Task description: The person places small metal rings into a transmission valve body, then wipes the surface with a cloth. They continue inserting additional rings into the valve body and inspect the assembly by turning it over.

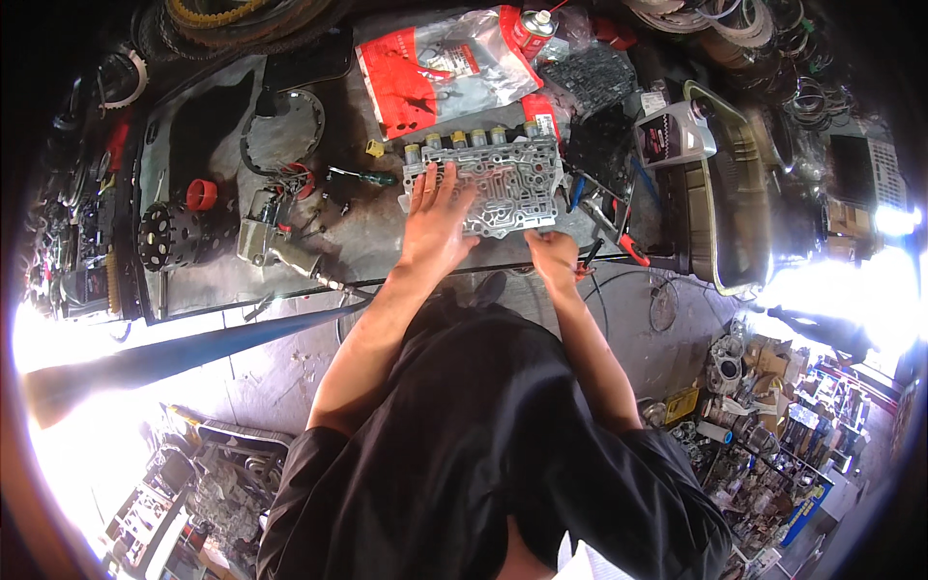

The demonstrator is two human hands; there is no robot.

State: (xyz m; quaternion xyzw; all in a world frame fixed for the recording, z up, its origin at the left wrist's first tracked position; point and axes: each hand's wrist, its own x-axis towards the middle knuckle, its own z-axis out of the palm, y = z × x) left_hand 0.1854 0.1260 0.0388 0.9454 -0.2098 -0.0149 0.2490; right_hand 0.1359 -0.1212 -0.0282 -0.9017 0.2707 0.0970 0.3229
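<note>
A silver transmission valve body (517, 193) with maze-like channels lies on the workbench in front of me. Several solenoids (477, 139) with yellowish ends line its far edge. My left hand (437, 217) rests flat on the left part of the valve body, fingers stretched out and slightly apart. At the near right corner, my right hand (554, 256) is closed, its fingertips against the near edge. A small orange-red bit shows beside that hand, but what the fingers hold, if anything, is hidden.
An air impact wrench (280, 246) with a hose lies left on the bench (362, 227), near a screwdriver (362, 176). Right are red-handled pliers (630, 246), a grey oil jug (674, 133) and a metal pan (735, 208). A plastic bag (445, 72) and spray can (534, 31) lie beyond.
</note>
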